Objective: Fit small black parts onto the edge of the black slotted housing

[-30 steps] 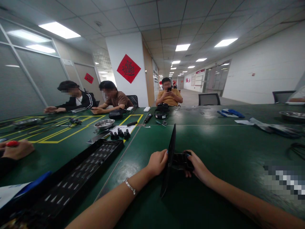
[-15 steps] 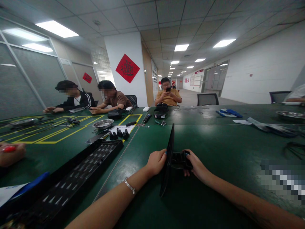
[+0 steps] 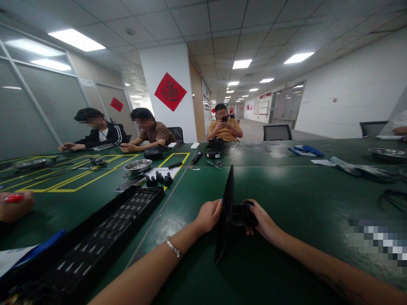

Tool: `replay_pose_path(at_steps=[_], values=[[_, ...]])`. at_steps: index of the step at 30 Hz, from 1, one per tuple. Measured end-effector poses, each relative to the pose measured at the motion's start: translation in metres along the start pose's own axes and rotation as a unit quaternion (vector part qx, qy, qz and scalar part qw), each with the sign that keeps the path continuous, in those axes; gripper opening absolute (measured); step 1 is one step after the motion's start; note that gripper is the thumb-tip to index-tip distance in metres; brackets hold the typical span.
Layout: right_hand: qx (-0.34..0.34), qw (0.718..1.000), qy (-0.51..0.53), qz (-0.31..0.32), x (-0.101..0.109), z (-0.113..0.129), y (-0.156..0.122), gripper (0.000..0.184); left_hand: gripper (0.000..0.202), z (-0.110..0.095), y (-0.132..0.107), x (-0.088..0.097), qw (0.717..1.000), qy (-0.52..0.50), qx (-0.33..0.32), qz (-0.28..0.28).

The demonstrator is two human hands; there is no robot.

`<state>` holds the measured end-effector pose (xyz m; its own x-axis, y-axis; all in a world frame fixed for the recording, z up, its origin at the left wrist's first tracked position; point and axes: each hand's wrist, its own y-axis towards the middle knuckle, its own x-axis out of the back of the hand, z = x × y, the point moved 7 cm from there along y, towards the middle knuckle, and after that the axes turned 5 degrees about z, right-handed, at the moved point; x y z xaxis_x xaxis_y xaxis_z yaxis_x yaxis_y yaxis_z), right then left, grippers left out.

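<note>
A thin black panel (image 3: 225,228) stands nearly edge-on above the green table (image 3: 302,199), tilted slightly. My left hand (image 3: 207,217) is closed on its left face, with most fingertips hidden or edge-on to view. A black bracket-like part (image 3: 238,215) sticks out from the panel's right side. Around the outer end of this part, my right hand (image 3: 263,219) is closed, some of its fingers showing underneath. What kind of device the panel belongs to cannot be made out.
Left of my arm lies a long black tray (image 3: 104,228) with rows of pale pieces. Beyond it are small black cylindrical parts (image 3: 159,179), a metal bowl (image 3: 137,165) and pliers (image 3: 214,164). Gloves (image 3: 352,168) lie right. Another person's hand (image 3: 19,205) holds something red. Several people sit around.
The panel has turned very slightly while both hands keep their hold. Otherwise the scene looks the same.
</note>
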<state>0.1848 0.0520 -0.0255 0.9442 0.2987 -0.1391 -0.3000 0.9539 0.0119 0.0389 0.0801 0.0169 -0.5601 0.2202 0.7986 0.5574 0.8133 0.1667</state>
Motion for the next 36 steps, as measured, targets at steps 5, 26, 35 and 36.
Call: replay_pose_path(at_steps=[5,26,35,36], values=[[0.007,1.000,0.001,0.001,0.0014,-0.0016,0.0009,0.036,0.042,-0.0005,-0.0004,0.0001,1.000,0.004,0.004,0.004],[0.011,1.000,-0.002,0.007,0.0027,-0.0036,0.0015,0.040,0.041,-0.0031,-0.0004,0.0004,1.000,0.016,-0.004,0.005],[0.008,1.000,-0.009,0.000,0.0006,0.0021,-0.0010,0.039,0.041,-0.0030,0.0008,-0.0010,1.000,0.013,-0.015,0.005],[0.007,1.000,-0.008,0.000,0.0014,0.0011,-0.0007,0.039,0.041,-0.0027,0.0008,-0.0009,1.000,0.013,-0.015,0.005]])
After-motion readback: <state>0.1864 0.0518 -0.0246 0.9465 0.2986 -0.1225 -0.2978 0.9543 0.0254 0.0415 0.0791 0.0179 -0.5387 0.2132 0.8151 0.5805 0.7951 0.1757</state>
